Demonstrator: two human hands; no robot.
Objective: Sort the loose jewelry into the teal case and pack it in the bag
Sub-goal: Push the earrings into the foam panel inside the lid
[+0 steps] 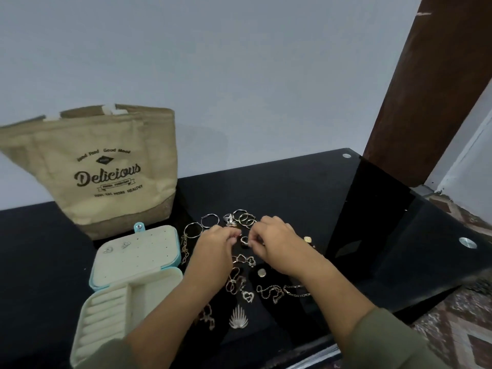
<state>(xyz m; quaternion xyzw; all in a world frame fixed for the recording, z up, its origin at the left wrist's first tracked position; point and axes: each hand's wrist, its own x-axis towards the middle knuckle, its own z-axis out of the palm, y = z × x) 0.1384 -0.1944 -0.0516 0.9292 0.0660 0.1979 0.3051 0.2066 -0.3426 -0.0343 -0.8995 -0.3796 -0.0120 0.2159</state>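
The teal case point(127, 278) lies open at the left, cream-lined, with two small earrings point(117, 247) pinned in its lid. Loose jewelry point(241, 286) is spread on the black glass table point(292, 198): hoops, rings, chains, heart pendants, a silver fan piece point(238, 316). My left hand point(213, 249) and my right hand point(274, 245) hover close together over the pile, fingers curled. What each pinches is too small to make out. The tan bag point(101, 169) printed "Delicious" stands behind the case.
A brown wooden post point(431, 89) rises at the back right. The table's right edge point(436, 291) drops to a patterned floor point(463, 328). A white wall stands close behind the table.
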